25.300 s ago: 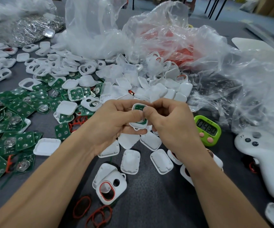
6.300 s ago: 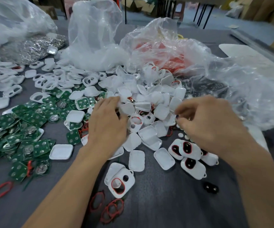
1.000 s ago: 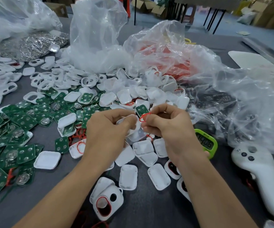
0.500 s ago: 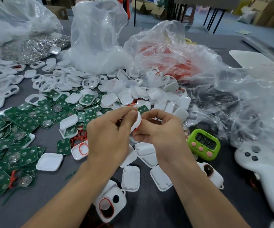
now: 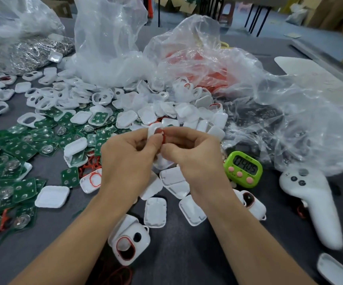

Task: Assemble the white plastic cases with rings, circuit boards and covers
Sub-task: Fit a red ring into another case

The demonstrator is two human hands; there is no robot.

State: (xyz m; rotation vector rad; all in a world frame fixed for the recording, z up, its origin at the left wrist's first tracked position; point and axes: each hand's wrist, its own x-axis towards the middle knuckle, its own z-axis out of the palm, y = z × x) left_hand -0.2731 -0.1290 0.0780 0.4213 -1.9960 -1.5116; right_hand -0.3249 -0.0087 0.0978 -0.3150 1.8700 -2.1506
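My left hand (image 5: 128, 159) pinches a white plastic case (image 5: 153, 129) at the middle of the table. My right hand (image 5: 193, 155) pinches a thin red ring (image 5: 163, 136) against that case's edge. Most of the case is hidden behind my fingers. Green circuit boards (image 5: 18, 149) lie spread at the left. White covers (image 5: 155, 211) lie below my hands, and more white case parts (image 5: 166, 112) are heaped behind them. A case with a red ring fitted (image 5: 130, 244) lies near the front edge.
Crumpled clear plastic bags (image 5: 207, 64) fill the back and right of the grey table. A green timer (image 5: 243, 168) and a white controller (image 5: 314, 202) sit at the right. A bag of metal parts (image 5: 28, 52) is at the back left. Loose red rings (image 5: 88, 163) lie among the boards.
Both hands have risen slightly with the case, and the red ring now shows at its edge between my fingertips. The parts on the table have not moved.
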